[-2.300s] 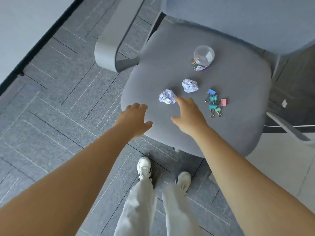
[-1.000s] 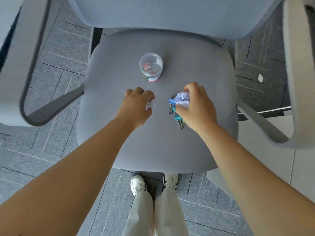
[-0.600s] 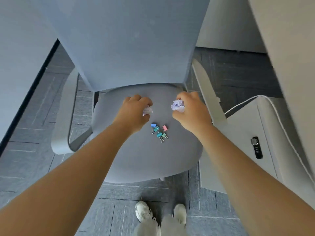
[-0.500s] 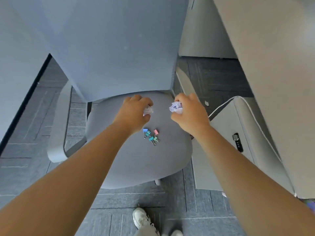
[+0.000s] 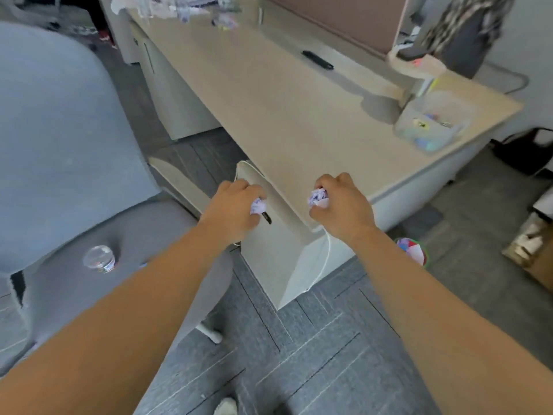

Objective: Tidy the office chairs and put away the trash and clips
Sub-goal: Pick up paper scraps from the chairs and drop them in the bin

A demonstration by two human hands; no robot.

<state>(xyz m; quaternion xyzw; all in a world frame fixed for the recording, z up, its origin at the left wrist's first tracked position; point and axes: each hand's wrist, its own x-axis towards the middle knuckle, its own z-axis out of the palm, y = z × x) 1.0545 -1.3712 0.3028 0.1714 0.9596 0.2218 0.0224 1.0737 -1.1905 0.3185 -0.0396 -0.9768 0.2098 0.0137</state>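
My left hand (image 5: pixel 232 209) is shut on a crumpled ball of pale purple paper (image 5: pixel 258 206), held in front of a white drawer cabinet. My right hand (image 5: pixel 341 205) is shut on a second paper ball (image 5: pixel 317 197), over the near edge of the beige desk. The grey office chair (image 5: pixel 59 139) stands at the left. A small clear jar of paper clips (image 5: pixel 99 259) rests on its seat. My left forearm hides the binder clips on the seat. A small bin holding colourful trash (image 5: pixel 414 251) sits on the floor under my right forearm.
A long beige desk (image 5: pixel 287 100) runs from top left to right. A clear plastic box (image 5: pixel 434 124) with small items stands near its right end, a black pen (image 5: pixel 317 59) further back. The white cabinet (image 5: pixel 275 253) stands under the desk's edge. A dark bag (image 5: pixel 523 154) and cardboard lie at right.
I have turned right, away from the chair seat toward the desk. Both hands carry the paper balls off the seat. The binder clips stayed behind on the chair.
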